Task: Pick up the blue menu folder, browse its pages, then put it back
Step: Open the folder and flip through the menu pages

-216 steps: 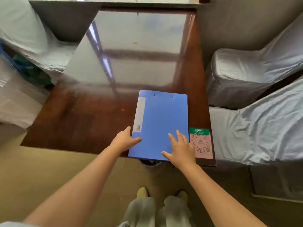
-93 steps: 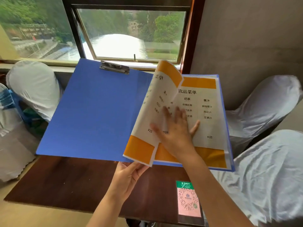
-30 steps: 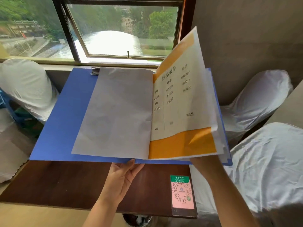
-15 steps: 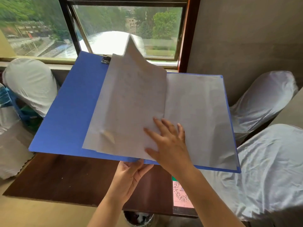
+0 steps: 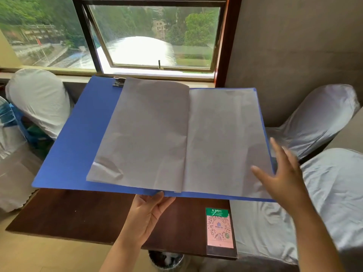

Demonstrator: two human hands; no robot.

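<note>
dark table (image 5: 82, 214), QR card (image 5: 219, 228), covered chairs (image 5: 40, 99)

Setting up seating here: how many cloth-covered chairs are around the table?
3: one chair left by the window, one far right, one near right. Others may be hidden.

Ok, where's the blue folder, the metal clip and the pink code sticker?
blue folder (image 5: 74, 146), head view, bare left cover.
metal clip (image 5: 118, 81), head view, its middle.
pink code sticker (image 5: 219, 228), head view, on the code.
</note>
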